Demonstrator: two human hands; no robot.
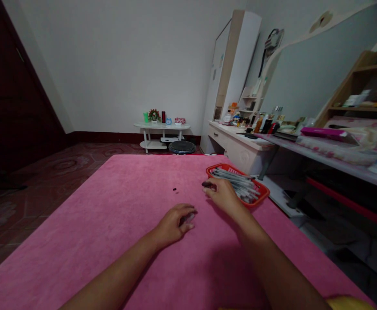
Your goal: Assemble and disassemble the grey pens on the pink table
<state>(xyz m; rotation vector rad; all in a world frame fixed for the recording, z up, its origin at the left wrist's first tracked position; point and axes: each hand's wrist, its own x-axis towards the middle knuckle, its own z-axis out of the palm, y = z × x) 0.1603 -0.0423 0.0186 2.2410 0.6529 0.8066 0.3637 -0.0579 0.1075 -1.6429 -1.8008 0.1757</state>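
Note:
My right hand is beside the near left side of a red plastic basket. Its thumb and fingers are closed on a small dark piece, too blurred to name. Many thin, pale, pen-like sticks with grey and dark parts lie in the basket. Lower and to the left, my left hand rests low over the pink cloth, its fingers curled towards the thumb. Something pale and see-through shows between them; I cannot make out what. A tiny black piece lies on the cloth beyond my left hand.
A white dressing table with bottles and a mirror stands at the right, near a cluttered shelf table. Against the far wall is a small white table with cups and a flower pot. A dark door is at left.

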